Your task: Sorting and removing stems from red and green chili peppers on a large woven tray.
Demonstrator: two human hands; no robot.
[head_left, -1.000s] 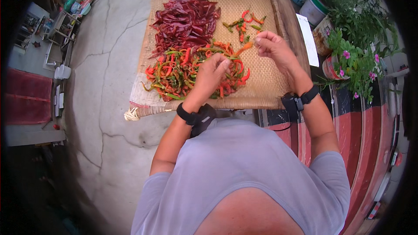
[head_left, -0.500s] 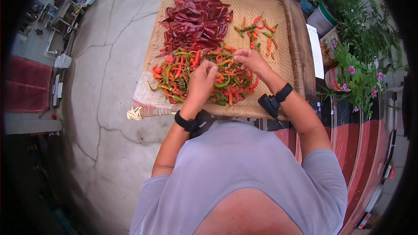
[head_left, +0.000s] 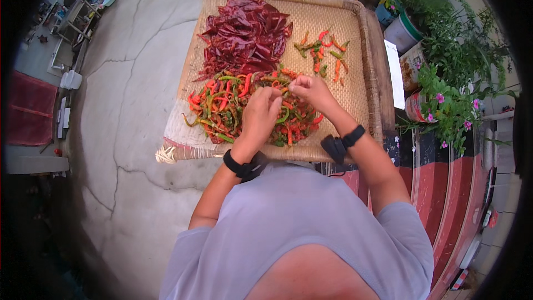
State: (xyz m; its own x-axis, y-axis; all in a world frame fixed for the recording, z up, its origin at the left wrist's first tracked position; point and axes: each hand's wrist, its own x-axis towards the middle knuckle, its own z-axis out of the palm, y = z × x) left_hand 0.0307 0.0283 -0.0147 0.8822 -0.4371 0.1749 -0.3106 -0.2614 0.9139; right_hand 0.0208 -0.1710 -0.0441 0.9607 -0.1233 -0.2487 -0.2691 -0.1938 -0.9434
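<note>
A heap of small red, orange and green chili peppers (head_left: 219, 105) lies on the near part of a woven tray (head_left: 355, 78). Over it, my left hand (head_left: 260, 114) is closed, thumb and fingertips pinched together. My right hand (head_left: 313, 93) also pinches, its fingertips just right of the left ones. Whatever sits between the fingers is too small or hidden to make out. Behind the heap is a pile of large, dark red dried chilies (head_left: 241, 33). A small scattered group of orange, red and green chili peppers (head_left: 317, 53) rests on the tray's right side.
The tray has a raised rim with bound corners (head_left: 165, 154). Potted plants with pink flowers (head_left: 444, 100) and buckets (head_left: 402, 34) stand along the right. Red and black striped steps (head_left: 438, 183) lie at lower right. Cracked concrete floor (head_left: 133, 111) extends to the left.
My right hand has come nearer to my left, narrowing the gap between their fingertips. Both stay pinched above the heap. The whole view has shifted slightly.
</note>
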